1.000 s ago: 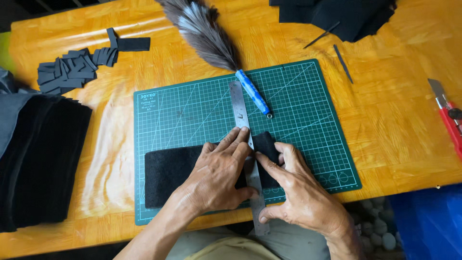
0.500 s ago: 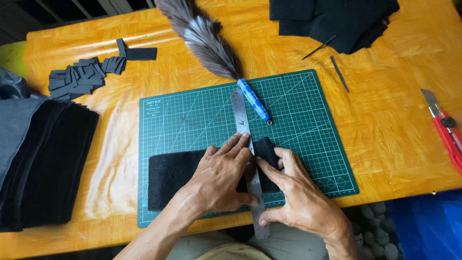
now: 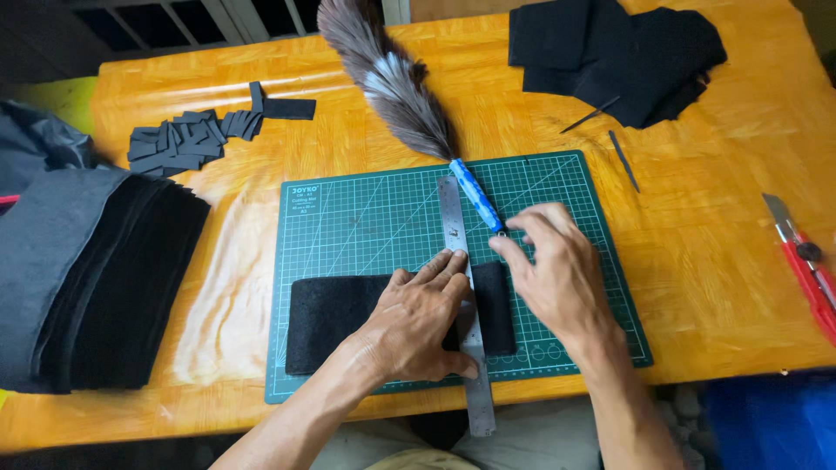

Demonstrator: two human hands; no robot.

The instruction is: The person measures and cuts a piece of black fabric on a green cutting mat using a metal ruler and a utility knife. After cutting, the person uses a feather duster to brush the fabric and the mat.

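A black felt strip (image 3: 348,318) lies flat across the lower part of the green cutting mat (image 3: 348,226), with a steel ruler (image 3: 461,287) laid over it near its right end. The left hand (image 3: 414,322) presses flat, fingers spread, on the felt and ruler. The right hand (image 3: 557,274) hovers loosely curled, grasping nothing, just right of the ruler, fingertips near the blue handle of a feather duster (image 3: 409,104). A red utility knife (image 3: 805,265) lies well apart on the orange table (image 3: 697,226).

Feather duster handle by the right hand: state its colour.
The feather duster handle is blue with lighter mottling, seen in the head view, near the right hand.
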